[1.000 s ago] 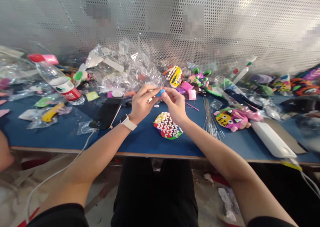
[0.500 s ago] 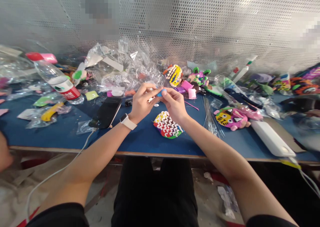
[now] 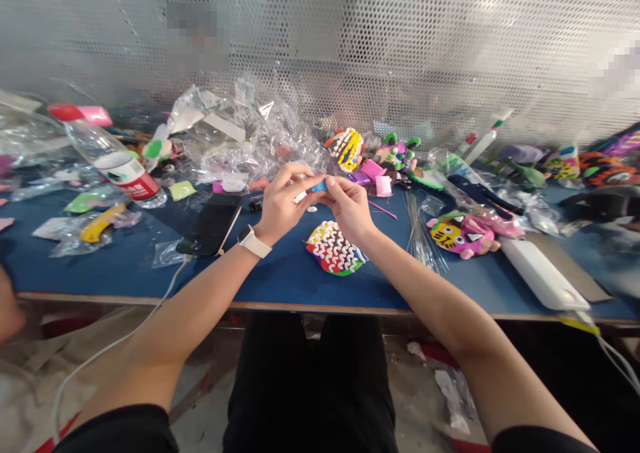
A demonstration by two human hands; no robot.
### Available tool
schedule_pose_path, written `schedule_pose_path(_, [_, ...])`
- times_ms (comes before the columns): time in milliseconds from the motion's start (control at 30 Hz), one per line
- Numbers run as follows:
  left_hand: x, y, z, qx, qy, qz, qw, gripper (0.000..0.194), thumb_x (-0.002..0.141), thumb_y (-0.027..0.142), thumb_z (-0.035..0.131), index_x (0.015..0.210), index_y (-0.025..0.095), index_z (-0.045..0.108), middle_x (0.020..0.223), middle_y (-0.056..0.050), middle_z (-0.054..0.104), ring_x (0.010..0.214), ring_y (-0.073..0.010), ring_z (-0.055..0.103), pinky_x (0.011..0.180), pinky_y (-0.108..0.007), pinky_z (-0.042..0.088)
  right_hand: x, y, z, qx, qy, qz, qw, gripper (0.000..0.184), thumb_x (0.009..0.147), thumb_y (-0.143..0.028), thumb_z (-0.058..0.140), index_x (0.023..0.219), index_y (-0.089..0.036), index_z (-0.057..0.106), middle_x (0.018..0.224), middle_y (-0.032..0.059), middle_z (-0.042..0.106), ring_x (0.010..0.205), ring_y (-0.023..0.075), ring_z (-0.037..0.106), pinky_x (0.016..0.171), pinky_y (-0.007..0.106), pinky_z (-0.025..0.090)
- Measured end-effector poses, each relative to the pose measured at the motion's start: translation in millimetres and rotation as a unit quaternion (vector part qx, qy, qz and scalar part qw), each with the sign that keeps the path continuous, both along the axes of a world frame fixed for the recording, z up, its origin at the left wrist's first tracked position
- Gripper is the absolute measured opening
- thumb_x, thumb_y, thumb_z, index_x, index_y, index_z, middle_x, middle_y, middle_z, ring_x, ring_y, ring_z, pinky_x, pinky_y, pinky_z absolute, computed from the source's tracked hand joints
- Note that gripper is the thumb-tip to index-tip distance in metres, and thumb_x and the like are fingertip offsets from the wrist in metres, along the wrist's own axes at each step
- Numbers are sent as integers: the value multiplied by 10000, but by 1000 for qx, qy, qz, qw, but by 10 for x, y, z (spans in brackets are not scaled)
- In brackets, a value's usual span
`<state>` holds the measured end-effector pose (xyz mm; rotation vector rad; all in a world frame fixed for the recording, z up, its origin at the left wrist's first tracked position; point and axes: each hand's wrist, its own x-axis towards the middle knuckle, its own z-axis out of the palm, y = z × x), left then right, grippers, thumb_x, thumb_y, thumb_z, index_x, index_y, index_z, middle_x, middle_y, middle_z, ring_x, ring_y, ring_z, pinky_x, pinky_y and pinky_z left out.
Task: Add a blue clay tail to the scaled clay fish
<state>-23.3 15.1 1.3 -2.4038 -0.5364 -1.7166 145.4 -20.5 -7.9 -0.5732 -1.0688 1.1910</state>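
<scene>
Both my hands meet above the blue table, pinching a small blue clay piece between their fingertips. My left hand, with a white watch on its wrist, closes on it from the left. My right hand closes on it from the right. Just below them lies a flat clay figure covered in white squiggles over red, yellow and green. A tiny white bit lies on the table under my fingers.
A black phone with a white cable lies left of my hands. A plastic bottle leans at far left. Crumpled clear bags pile up behind. A pink tiger figure, thin wires, a white power bank and more clay figures lie right.
My hands stay together, fingers shifting slightly on the blue piece. The view has barely moved.
</scene>
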Motion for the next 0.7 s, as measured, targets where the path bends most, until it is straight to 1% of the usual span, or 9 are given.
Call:
schedule_pose_path(100, [-5,2,-5,-12,4,0,1000,282,1019,381,751,1259,241,797,1176,-78,722,926,-153,704,836,-304,629,-1,4,-11,7,1,-9,1000,329,829,-584,906,907,-272,841,861,-27,803,758,123,739,840,308,669])
schedule_pose_path(200, [-13,3,-9,-29,9,4,1000,266,1035,378,729,1255,247,801,1166,-76,723,933,-154,699,837,-306,624,2,13,-19,7,-5,-3,1000,353,810,-595,916,922,-272,830,853,-34,794,761,122,738,856,312,670])
schedule_pose_path(300, [-13,-3,-6,-45,-2,4,999,273,1030,385,739,1260,252,799,1168,-75,721,928,-154,692,816,-300,620,15,31,-30,1,-3,4,1000,380,768,-572,954,985,-285,832,916,-32,809,810,133,746,874,324,671])
schedule_pose_path(400, [-2,-21,8,-69,-20,-4,997,283,1004,421,772,1229,254,808,1159,-72,718,910,-151,686,785,-292,611,36,59,-47,8,0,-6,1000,383,752,-558,971,1002,-302,833,959,-31,821,840,139,753,903,335,670])
schedule_pose_path(467, [11,-34,22,-108,-37,-19,993,307,986,459,790,1203,243,814,1154,-70,712,849,-130,675,714,-262,592,52,81,-59,28,-8,-17,999,368,779,-559,956,1016,-307,830,958,-25,823,860,149,761,924,349,668])
schedule_pose_path(567, [39,-42,35,-202,-63,-59,976,364,972,522,790,1178,223,817,1179,-76,702,781,-96,663,624,-210,561,74,119,-80,65,-30,-42,996,361,810,-563,935,1044,-314,822,982,-14,817,880,163,758,906,363,665])
schedule_pose_path(700, [71,-13,14,-292,-86,-128,944,387,946,552,808,1114,204,813,1183,-91,715,877,-126,700,648,-203,585,104,159,-101,97,-80,-104,987,373,786,-581,943,1030,-320,834,1013,-8,783,797,144,683,792,332,632])
